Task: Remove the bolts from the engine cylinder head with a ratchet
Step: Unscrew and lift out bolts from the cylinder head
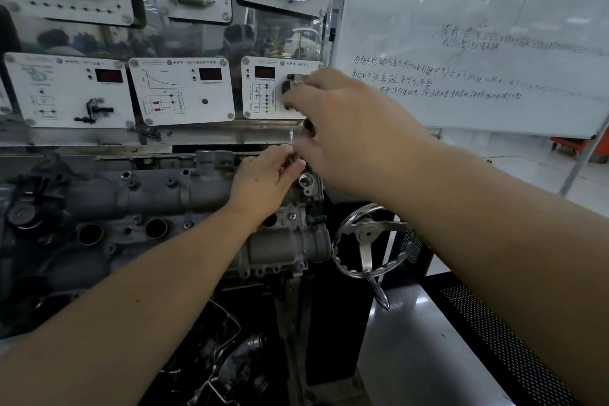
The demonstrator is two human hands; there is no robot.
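The engine cylinder head (158, 204) lies low and left of centre, mounted on a dark stand: a grey cast-metal block, dull and grimy, with two rounded tube-like housings running lengthwise, a row of dark round wells between them, and small bolt heads and empty threaded holes dotted along its flanges. Its right end, beside a spoked metal handwheel (370, 239), carries a bright round boss with a hole. The left hand (265, 176) rests on the head's upper right corner, its fingers curled and pinching a small metal piece that is too blurred to name. The right hand (339, 122) hovers just above it, fingers curled round a dark, slim tool (308, 127) of which only a short end shows; whether it is the ratchet cannot be told. Behind the head stands a panel of white instrument boards (183, 91) with red displays, and to the right a whiteboard (478, 43) covered in handwriting.
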